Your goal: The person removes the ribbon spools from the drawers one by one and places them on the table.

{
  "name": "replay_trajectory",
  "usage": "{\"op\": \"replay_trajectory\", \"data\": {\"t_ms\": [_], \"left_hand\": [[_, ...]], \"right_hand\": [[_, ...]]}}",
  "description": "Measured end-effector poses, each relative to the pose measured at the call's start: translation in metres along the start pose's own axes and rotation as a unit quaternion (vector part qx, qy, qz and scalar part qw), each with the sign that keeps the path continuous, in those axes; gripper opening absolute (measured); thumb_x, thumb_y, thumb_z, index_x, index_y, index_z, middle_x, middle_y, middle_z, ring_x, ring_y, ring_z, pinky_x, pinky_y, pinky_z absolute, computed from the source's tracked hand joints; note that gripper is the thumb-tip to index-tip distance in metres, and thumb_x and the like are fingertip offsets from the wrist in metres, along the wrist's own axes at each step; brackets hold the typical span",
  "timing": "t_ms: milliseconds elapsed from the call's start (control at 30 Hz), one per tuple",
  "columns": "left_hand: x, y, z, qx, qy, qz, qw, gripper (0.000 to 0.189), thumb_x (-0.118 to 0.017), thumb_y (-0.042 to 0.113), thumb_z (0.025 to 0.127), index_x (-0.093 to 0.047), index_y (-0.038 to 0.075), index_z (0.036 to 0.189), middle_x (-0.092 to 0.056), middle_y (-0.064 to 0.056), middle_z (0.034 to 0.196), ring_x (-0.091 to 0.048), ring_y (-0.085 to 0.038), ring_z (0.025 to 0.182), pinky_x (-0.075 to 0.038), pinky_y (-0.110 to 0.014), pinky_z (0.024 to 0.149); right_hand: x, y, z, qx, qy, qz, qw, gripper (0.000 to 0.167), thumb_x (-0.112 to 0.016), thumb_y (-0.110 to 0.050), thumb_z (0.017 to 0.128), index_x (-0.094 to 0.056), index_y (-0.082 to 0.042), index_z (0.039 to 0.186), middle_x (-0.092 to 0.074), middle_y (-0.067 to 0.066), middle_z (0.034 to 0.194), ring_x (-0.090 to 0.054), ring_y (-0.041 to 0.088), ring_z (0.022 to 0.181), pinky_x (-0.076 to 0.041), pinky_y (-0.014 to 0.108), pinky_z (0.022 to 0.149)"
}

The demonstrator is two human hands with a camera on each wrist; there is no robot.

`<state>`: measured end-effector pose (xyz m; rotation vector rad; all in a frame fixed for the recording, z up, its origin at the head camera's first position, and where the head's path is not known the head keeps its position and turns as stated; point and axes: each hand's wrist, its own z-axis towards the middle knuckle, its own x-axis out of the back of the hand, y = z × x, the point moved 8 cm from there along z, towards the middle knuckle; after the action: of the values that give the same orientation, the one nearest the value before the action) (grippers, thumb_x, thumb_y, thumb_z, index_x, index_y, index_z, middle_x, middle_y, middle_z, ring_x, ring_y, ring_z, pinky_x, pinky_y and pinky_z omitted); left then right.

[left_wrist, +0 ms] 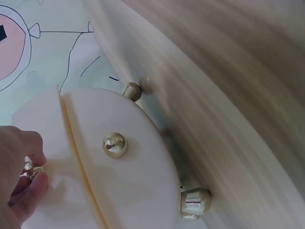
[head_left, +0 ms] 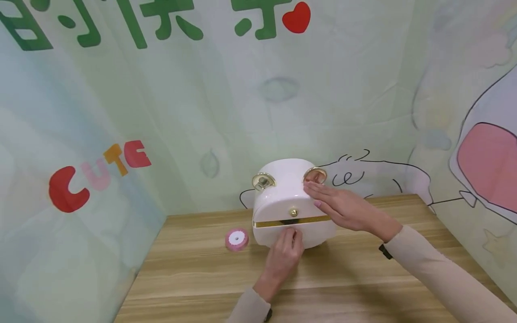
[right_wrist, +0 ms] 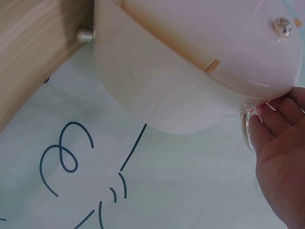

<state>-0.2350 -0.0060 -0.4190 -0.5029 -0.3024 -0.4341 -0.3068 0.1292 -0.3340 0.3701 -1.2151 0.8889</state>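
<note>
The box (head_left: 287, 184) has a smooth, glossy white shell, plastic in appearance; its knobs (head_left: 293, 212), ring-shaped ears (head_left: 264, 180) and tapered feet (left_wrist: 194, 202) show a polished, reflective, gold-toned metallic finish. The table (head_left: 194, 278) presents a smooth wood-grain surface with a low sheen. The printed backdrop (head_left: 242, 121) appears as matt, lightly creased cloth, and the sleeves (head_left: 440, 269) are plain matt cloth.

Right sleeve (head_left: 448, 273): long, plain beige, ending at the wrist. Left sleeve (head_left: 248, 308): matching beige, lower end in view. Right black piece (head_left: 385, 251): small, at cuff edge. Left black piece (head_left: 268, 315): partly visible. Left hand (head_left: 284, 252), right hand (head_left: 349, 208): both bare.
</note>
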Motion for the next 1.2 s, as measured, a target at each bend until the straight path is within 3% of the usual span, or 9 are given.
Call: {"op": "replay_trajectory", "data": {"t_ms": [567, 900, 1200], "left_hand": [[0.033, 0.015, -0.006, -0.007, -0.002, -0.054, 0.9985, 0.029, -0.044, 0.005, 0.099, -0.072, -0.001, 0.096, -0.067, -0.009, 0.090, -0.068, -0.019, 0.082, -0.062, -0.026, 0.078], [0.055, 0.025, -0.012, -0.014, 0.030, -0.043, 0.9985, 0.025, -0.049, 0.006, 0.098, -0.073, 0.001, 0.095, -0.068, -0.008, 0.089, -0.068, -0.019, 0.080, -0.062, -0.025, 0.072], [0.067, 0.030, -0.016, -0.014, 0.028, -0.050, 0.9983, 0.024, -0.049, 0.006, 0.098, -0.072, 0.002, 0.092, -0.067, -0.008, 0.088, -0.066, -0.018, 0.078, -0.060, -0.023, 0.071]], "right_hand": [[-0.001, 0.000, 0.000, -0.007, -0.001, 0.006, 1.0000, 0.051, -0.045, -0.026, 0.112, -0.041, -0.010, 0.161, -0.038, 0.006, 0.170, -0.039, 0.029, 0.157, -0.042, 0.051, 0.121], [-0.001, 0.002, 0.000, -0.015, -0.003, 0.014, 0.9998, 0.052, -0.046, -0.027, 0.112, -0.041, -0.012, 0.161, -0.037, 0.005, 0.170, -0.038, 0.027, 0.157, -0.040, 0.050, 0.122], [0.000, 0.002, 0.000, -0.012, 0.000, 0.012, 0.9999, 0.051, -0.045, -0.027, 0.112, -0.041, -0.012, 0.161, -0.038, 0.005, 0.170, -0.039, 0.027, 0.157, -0.041, 0.051, 0.121]]}}
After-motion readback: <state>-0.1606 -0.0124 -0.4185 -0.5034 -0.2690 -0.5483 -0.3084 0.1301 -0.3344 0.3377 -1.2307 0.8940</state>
